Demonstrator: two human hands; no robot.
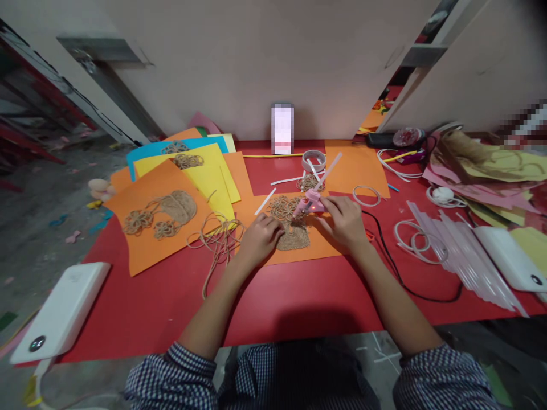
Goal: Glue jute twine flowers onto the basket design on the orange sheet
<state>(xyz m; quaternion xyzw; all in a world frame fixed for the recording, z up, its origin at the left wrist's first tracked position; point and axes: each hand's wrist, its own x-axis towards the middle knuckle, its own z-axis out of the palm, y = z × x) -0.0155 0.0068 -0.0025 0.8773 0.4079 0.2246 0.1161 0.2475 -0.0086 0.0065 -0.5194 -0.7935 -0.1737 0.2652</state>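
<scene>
A pale panel (231, 68) stands right behind the red table (171, 319). Over on the left, bright scraps (73, 237) litter the grey floor (25, 245).

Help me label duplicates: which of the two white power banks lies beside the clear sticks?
The right-hand power bank, right of the clear sticks; the left-hand power bank lies at the opposite end of the red table.

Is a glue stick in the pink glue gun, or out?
Partly in: a clear glue stick juts up from the glue gun.
</scene>
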